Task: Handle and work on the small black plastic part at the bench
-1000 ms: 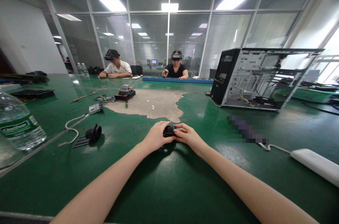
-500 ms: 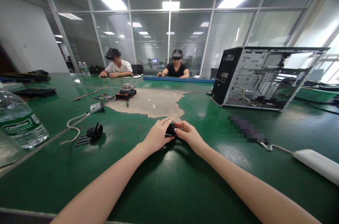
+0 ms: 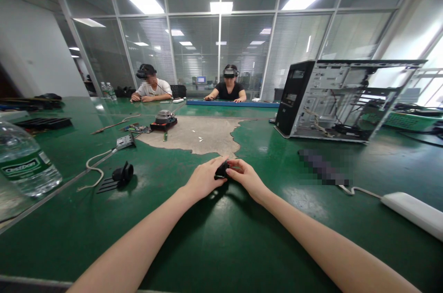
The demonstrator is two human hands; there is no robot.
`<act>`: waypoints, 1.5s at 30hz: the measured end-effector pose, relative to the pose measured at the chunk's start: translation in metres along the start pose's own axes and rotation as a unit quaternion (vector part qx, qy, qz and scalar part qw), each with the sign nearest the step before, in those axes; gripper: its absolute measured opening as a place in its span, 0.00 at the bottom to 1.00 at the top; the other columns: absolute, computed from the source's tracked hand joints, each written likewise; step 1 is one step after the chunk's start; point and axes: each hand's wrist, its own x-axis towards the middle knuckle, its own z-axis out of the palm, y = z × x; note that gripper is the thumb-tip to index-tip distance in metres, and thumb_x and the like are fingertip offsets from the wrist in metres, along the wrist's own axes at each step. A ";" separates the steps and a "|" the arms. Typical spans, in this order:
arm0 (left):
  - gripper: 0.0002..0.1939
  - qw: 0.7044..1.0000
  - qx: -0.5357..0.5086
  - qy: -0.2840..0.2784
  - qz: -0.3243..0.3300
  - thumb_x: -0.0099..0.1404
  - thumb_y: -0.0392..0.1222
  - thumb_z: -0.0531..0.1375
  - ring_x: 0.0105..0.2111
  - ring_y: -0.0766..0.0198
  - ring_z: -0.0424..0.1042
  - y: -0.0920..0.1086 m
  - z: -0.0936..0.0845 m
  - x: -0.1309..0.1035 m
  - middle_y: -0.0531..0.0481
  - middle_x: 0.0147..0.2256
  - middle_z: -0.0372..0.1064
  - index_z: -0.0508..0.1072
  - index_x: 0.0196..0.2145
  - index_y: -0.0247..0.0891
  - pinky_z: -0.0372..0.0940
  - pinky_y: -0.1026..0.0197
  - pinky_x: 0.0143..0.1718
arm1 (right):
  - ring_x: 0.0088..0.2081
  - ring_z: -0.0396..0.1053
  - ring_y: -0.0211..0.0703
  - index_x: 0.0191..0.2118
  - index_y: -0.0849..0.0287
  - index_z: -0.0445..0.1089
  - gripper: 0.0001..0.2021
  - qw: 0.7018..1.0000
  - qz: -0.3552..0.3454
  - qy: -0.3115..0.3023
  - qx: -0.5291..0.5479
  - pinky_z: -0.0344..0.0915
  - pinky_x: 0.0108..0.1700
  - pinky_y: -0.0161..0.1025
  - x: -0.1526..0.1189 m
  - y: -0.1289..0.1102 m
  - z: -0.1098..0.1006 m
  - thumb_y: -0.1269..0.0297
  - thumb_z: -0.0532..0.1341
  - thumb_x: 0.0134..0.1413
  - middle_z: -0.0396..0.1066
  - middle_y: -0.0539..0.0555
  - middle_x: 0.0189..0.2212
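Between my hands is a small black part (image 3: pixel 222 170), mostly covered by fingers, so its exact kind cannot be made out. My left hand (image 3: pixel 206 176) wraps round its left side, thumb below and fingers on top. On its right side, my right hand (image 3: pixel 246 177) pinches it with thumb and fingertips. Both hands are just above the green table (image 3: pixel 214 247). To the left lies a black plastic piece (image 3: pixel 121 174) with a round collar and slotted prongs.
A water bottle (image 3: pixel 27 164) stands at the left. A metal bracket (image 3: pixel 125 141) with a pale cable and a heatsink with fan (image 3: pixel 164 119) lie beyond. An opened computer case (image 3: pixel 294 99) and a white power strip (image 3: pixel 411 212) are at right. Two people (image 3: pixel 230 90) sit opposite.
The black part has turned slightly between my fingers, and less of it shows. Both hands stay at nearly the same place. The whole view has shifted a little.
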 end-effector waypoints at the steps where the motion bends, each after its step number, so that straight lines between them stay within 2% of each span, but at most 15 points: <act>1: 0.32 1.000 -0.003 0.000 0.002 0.50 0.37 0.61 0.49 0.58 0.61 0.000 0.000 0.000 0.51 0.51 0.59 0.56 0.53 0.46 0.56 0.56 0.51 | 0.37 0.66 0.39 0.37 0.59 0.65 0.16 1.000 0.002 -0.004 -0.001 0.61 0.43 0.40 0.000 0.000 0.000 0.62 0.63 0.39 0.68 0.53 0.37; 5: 0.28 1.000 -0.005 0.011 -0.018 0.49 0.37 0.61 0.47 0.58 0.63 0.001 0.000 0.001 0.51 0.49 0.63 0.61 0.49 0.44 0.58 0.57 0.49 | 0.35 0.67 0.38 0.37 0.59 0.65 0.15 1.000 0.005 -0.011 -0.004 0.61 0.43 0.39 0.000 -0.003 -0.001 0.61 0.63 0.40 0.69 0.51 0.33; 10: 0.27 1.000 0.009 0.011 -0.013 0.50 0.38 0.61 0.46 0.58 0.64 0.002 0.000 0.001 0.52 0.48 0.63 0.61 0.48 0.45 0.60 0.58 0.46 | 0.33 0.67 0.37 0.36 0.57 0.63 0.17 0.999 0.022 -0.045 0.016 0.63 0.39 0.38 0.000 -0.005 -0.004 0.62 0.65 0.36 0.68 0.49 0.30; 14: 0.27 1.000 0.014 0.007 -0.015 0.50 0.38 0.61 0.46 0.58 0.64 0.002 0.000 0.001 0.51 0.48 0.63 0.60 0.49 0.45 0.59 0.57 0.47 | 0.31 0.67 0.36 0.36 0.57 0.63 0.15 0.999 0.028 -0.035 0.022 0.64 0.38 0.38 0.000 -0.002 -0.004 0.58 0.62 0.41 0.69 0.50 0.29; 18: 0.27 1.000 0.016 0.004 -0.018 0.50 0.39 0.61 0.45 0.57 0.65 0.002 0.000 0.002 0.51 0.48 0.63 0.60 0.49 0.45 0.59 0.57 0.46 | 0.32 0.67 0.37 0.38 0.58 0.64 0.17 1.000 0.027 -0.016 -0.001 0.64 0.37 0.39 0.002 0.001 -0.004 0.57 0.62 0.41 0.69 0.52 0.32; 23: 0.27 1.000 0.021 0.006 -0.011 0.51 0.40 0.62 0.45 0.57 0.65 0.003 -0.001 0.001 0.51 0.48 0.63 0.60 0.48 0.45 0.60 0.58 0.45 | 0.34 0.68 0.39 0.35 0.58 0.65 0.16 0.998 0.009 -0.048 -0.031 0.63 0.40 0.40 0.003 -0.005 -0.007 0.62 0.65 0.37 0.69 0.51 0.33; 25: 0.26 1.000 0.022 0.007 -0.008 0.51 0.40 0.61 0.45 0.57 0.65 0.003 -0.001 0.001 0.51 0.48 0.63 0.60 0.48 0.45 0.60 0.58 0.45 | 0.34 0.68 0.38 0.36 0.57 0.64 0.16 0.998 0.009 -0.055 -0.018 0.63 0.40 0.40 0.002 -0.006 -0.007 0.63 0.65 0.36 0.69 0.50 0.33; 30: 0.26 1.000 0.016 0.018 -0.009 0.50 0.39 0.61 0.45 0.57 0.64 0.005 0.001 0.001 0.51 0.48 0.63 0.61 0.48 0.45 0.60 0.57 0.46 | 0.34 0.68 0.38 0.37 0.58 0.64 0.15 0.999 0.011 -0.040 0.018 0.64 0.41 0.41 0.000 -0.002 -0.005 0.59 0.61 0.42 0.69 0.51 0.31; 37: 0.30 1.000 -0.018 0.001 0.016 0.51 0.38 0.60 0.46 0.58 0.64 0.008 -0.006 -0.001 0.52 0.49 0.62 0.56 0.52 0.46 0.60 0.58 0.46 | 0.33 0.68 0.37 0.37 0.57 0.64 0.15 0.999 0.011 -0.045 0.029 0.63 0.41 0.40 0.003 0.004 -0.006 0.61 0.63 0.40 0.68 0.50 0.30; 42: 0.24 1.000 -0.007 0.000 0.007 0.52 0.37 0.59 0.44 0.59 0.65 0.009 -0.006 -0.001 0.52 0.46 0.64 0.60 0.47 0.44 0.60 0.59 0.45 | 0.34 0.68 0.38 0.39 0.58 0.64 0.17 0.999 0.024 -0.029 -0.001 0.63 0.40 0.40 0.004 0.006 -0.008 0.60 0.63 0.40 0.68 0.52 0.33; 45: 0.24 1.000 0.009 0.005 0.000 0.52 0.37 0.59 0.44 0.59 0.65 0.008 -0.003 -0.001 0.51 0.47 0.63 0.60 0.47 0.43 0.60 0.59 0.45 | 0.35 0.67 0.38 0.38 0.57 0.64 0.18 0.998 0.025 -0.054 0.012 0.63 0.41 0.40 0.004 0.004 -0.009 0.62 0.65 0.37 0.68 0.52 0.34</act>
